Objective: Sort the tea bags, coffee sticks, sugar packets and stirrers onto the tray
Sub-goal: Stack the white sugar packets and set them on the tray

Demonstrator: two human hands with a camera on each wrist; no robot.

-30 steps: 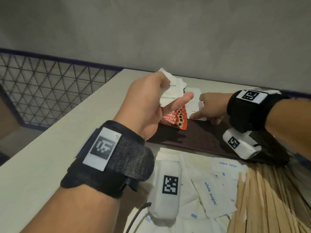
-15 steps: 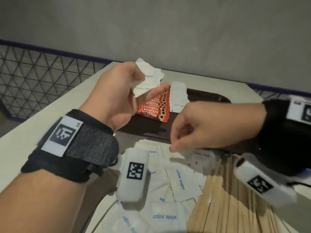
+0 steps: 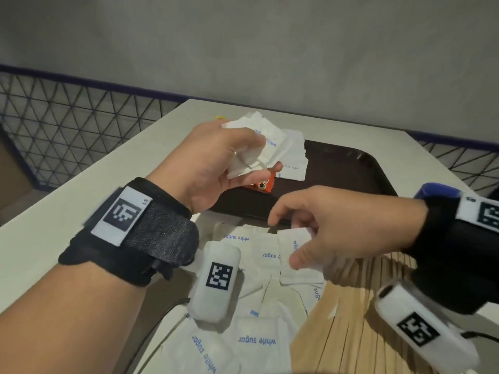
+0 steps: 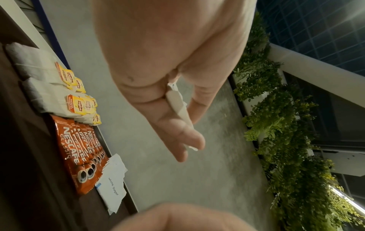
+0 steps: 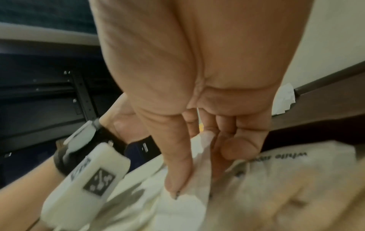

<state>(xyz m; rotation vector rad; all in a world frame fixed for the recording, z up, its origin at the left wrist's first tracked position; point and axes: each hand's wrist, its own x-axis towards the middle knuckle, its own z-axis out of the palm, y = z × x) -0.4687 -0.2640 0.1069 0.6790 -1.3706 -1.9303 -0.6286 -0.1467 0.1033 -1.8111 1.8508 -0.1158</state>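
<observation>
Head view: the left hand (image 3: 216, 163) is raised over the near-left corner of the dark tray (image 3: 351, 168), fingers curled round a bunch of white sugar packets (image 3: 259, 147). At 4 o'clock from it, the right hand (image 3: 324, 228) pinches a single sugar packet (image 3: 293, 238) between thumb and fingers, just above the loose heap of packets (image 3: 256, 341) on the bench (image 3: 81, 190). Wooden stirrers (image 3: 345, 319) lie at 3 o'clock of that heap, touching it. On the tray, a stack of sugar packets (image 3: 293, 163) sits beside the orange coffee sticks (image 3: 263, 186), mostly hidden by the left hand.

Left wrist view: thumb and fingers (image 4: 177, 134) clamp the white packets edge-on. At 9 o'clock, the tray carries rows in line: tea bags (image 4: 59, 93) with yellow tags, then coffee sticks (image 4: 79, 156), then sugar packets (image 4: 112, 186), each row touching the next.

Right wrist view: blurred; the thumb (image 5: 177, 171) and fingertips press a white packet (image 5: 197, 184) from both sides, above the heap.
</observation>
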